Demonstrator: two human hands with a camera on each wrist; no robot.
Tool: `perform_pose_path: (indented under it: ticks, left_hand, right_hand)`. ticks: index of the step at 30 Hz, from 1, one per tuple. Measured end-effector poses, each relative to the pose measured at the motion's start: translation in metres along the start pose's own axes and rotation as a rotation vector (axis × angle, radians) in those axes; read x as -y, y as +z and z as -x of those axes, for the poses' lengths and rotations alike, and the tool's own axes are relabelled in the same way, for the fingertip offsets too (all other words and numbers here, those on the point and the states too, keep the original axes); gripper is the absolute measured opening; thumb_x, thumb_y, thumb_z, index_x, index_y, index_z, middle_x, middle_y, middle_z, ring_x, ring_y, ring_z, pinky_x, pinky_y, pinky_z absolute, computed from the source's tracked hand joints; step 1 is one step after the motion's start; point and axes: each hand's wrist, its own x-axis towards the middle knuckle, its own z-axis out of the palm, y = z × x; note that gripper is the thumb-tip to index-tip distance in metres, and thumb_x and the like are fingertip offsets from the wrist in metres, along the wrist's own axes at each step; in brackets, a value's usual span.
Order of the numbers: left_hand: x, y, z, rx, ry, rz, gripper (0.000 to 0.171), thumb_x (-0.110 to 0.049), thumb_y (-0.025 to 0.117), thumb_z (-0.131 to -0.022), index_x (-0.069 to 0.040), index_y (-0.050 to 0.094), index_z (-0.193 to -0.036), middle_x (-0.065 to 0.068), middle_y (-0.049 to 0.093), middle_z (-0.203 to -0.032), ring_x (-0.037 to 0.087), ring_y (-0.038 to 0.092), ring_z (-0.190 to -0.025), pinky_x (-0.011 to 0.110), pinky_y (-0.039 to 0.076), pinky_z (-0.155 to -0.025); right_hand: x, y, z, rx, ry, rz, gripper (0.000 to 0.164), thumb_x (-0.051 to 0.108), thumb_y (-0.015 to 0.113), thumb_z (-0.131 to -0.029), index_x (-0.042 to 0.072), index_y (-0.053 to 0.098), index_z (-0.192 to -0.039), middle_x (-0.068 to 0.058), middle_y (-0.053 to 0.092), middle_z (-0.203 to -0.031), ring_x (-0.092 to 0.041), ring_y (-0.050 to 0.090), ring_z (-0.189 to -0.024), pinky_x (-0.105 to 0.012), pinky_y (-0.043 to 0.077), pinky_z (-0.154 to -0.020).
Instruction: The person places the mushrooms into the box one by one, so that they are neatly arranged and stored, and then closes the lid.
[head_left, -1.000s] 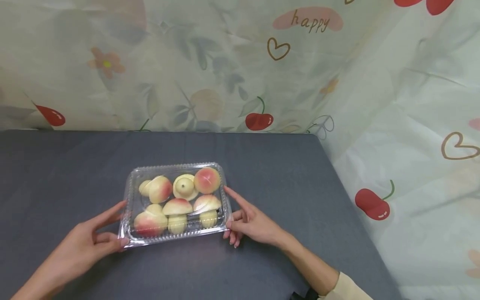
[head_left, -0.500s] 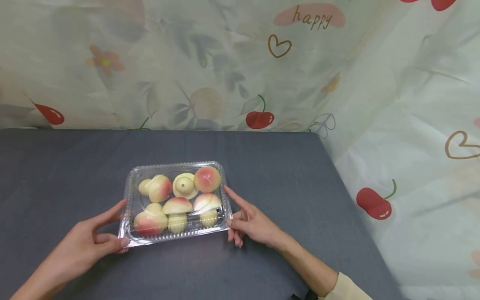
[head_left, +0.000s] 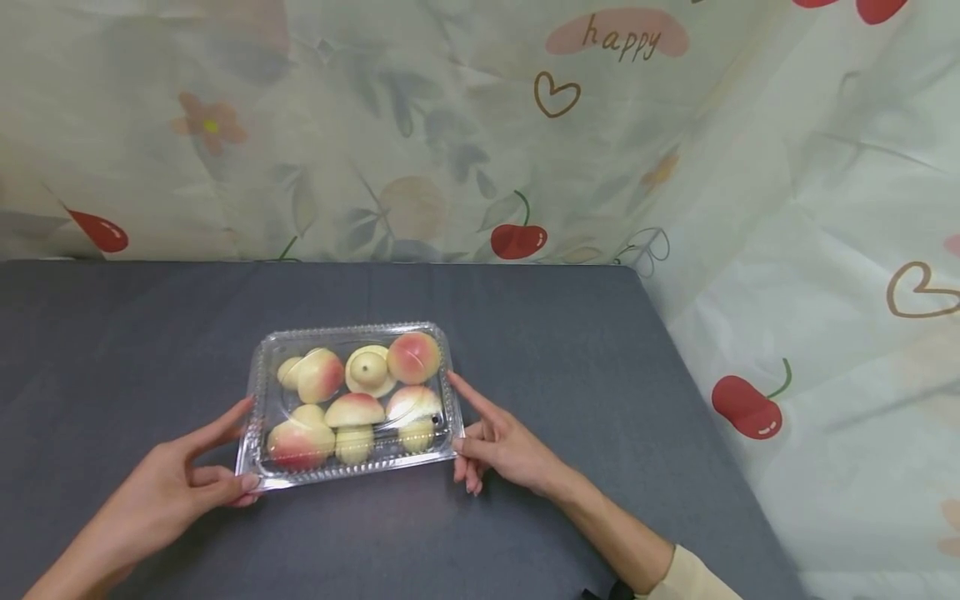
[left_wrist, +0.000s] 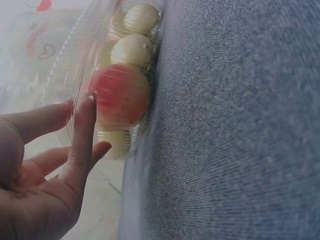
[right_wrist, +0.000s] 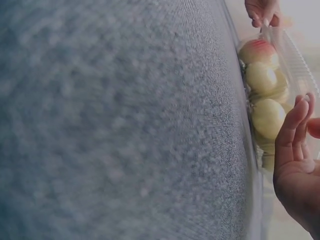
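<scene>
A clear plastic clamshell box (head_left: 360, 472) with a ridged rim stands on the dark table, slightly askew. Several pale mushroom-shaped pieces (head_left: 355, 412) with pink-tinged caps lie inside it. My left hand (head_left: 168, 482) pinches the box's near left corner, thumb on top of the rim and fingers along the left side. At the near right corner, my right hand (head_left: 517, 450) holds the rim between thumb and curled fingers, its index finger stretched along the right side. The left wrist view shows the left fingers (left_wrist: 82, 145) against the box wall, close over the table.
A dark grey cloth-covered table (head_left: 555, 358) extends around the box. Behind it and to the right hang pale curtains (head_left: 465, 125) printed with cherries, hearts and flowers. A beige sleeve (head_left: 690, 577) shows on the right arm.
</scene>
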Motion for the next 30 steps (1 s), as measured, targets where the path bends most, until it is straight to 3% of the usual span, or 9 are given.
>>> perform_pose_path:
  ticks: [5, 9, 13, 17, 19, 24, 30]
  left_hand:
    - [-0.002, -0.001, 0.000, -0.005, 0.037, -0.020, 0.093, -0.018, 0.075, -0.089, -0.021, 0.016, -0.161, 0.033, 0.033, -0.150, 0.020, 0.072, -0.084, 0.025, 0.053, -0.071]
    - [-0.002, -0.002, 0.001, -0.013, 0.085, -0.084, 0.090, -0.017, 0.073, -0.091, -0.018, 0.016, -0.161, 0.034, 0.036, -0.146, 0.016, 0.071, -0.082, 0.025, 0.051, -0.068]
    - [-0.001, -0.004, 0.001, -0.027, 0.122, -0.140, 0.088, -0.018, 0.075, -0.090, -0.014, 0.022, -0.159, 0.030, 0.038, -0.147, 0.010, 0.069, -0.084, 0.024, 0.051, -0.066]
    - [-0.003, -0.009, 0.000, -0.038, 0.113, -0.186, 0.083, -0.024, 0.075, -0.090, -0.016, 0.028, -0.158, 0.025, 0.037, -0.152, 0.008, 0.070, -0.092, 0.026, 0.054, -0.069]
    - [-0.003, -0.012, -0.001, -0.050, 0.105, -0.227, 0.081, -0.027, 0.074, -0.090, -0.018, 0.030, -0.158, 0.025, 0.037, -0.152, 0.011, 0.070, -0.097, 0.027, 0.055, -0.071]
    - [-0.002, -0.019, 0.000, -0.100, 0.158, -0.366, 0.076, -0.023, 0.073, -0.092, -0.018, 0.033, -0.156, 0.024, 0.043, -0.149, 0.022, 0.069, -0.103, 0.025, 0.055, -0.070]
    - [0.000, -0.028, 0.001, -0.200, 0.251, -0.515, 0.075, -0.025, 0.074, -0.091, -0.015, 0.036, -0.155, 0.023, 0.051, -0.142, 0.037, 0.067, -0.106, 0.033, 0.057, -0.071]
  right_hand:
    - [0.000, 0.000, -0.002, 0.007, 0.013, -0.004, 0.082, 0.003, 0.056, -0.099, 0.046, 0.015, -0.156, -0.017, 0.067, -0.072, -0.016, 0.064, -0.055, -0.033, 0.055, -0.056]
    - [0.001, -0.002, -0.004, 0.001, -0.005, 0.056, 0.083, 0.003, 0.058, -0.098, 0.041, 0.015, -0.158, -0.018, 0.069, -0.076, -0.020, 0.066, -0.059, -0.042, 0.057, -0.060]
    - [0.003, -0.006, -0.004, -0.016, -0.056, 0.198, 0.084, 0.004, 0.063, -0.096, 0.034, 0.017, -0.159, -0.014, 0.067, -0.079, -0.028, 0.069, -0.067, -0.045, 0.057, -0.066]
    - [0.007, -0.011, -0.005, -0.039, -0.103, 0.380, 0.084, 0.009, 0.069, -0.093, 0.032, 0.022, -0.159, -0.006, 0.067, -0.084, -0.029, 0.070, -0.072, -0.035, 0.057, -0.068]
    - [0.010, -0.013, -0.005, -0.056, -0.104, 0.455, 0.082, 0.013, 0.070, -0.093, 0.033, 0.024, -0.158, -0.001, 0.068, -0.089, -0.023, 0.070, -0.075, -0.032, 0.056, -0.070]
    - [0.017, -0.019, -0.003, -0.088, -0.088, 0.572, 0.075, 0.022, 0.071, -0.094, 0.032, 0.029, -0.156, 0.005, 0.068, -0.102, -0.011, 0.069, -0.083, -0.033, 0.055, -0.077]
    - [0.025, -0.030, -0.002, -0.133, -0.120, 0.717, 0.072, 0.028, 0.070, -0.094, 0.026, 0.033, -0.156, -0.001, 0.066, -0.119, -0.012, 0.067, -0.098, -0.037, 0.053, -0.086]
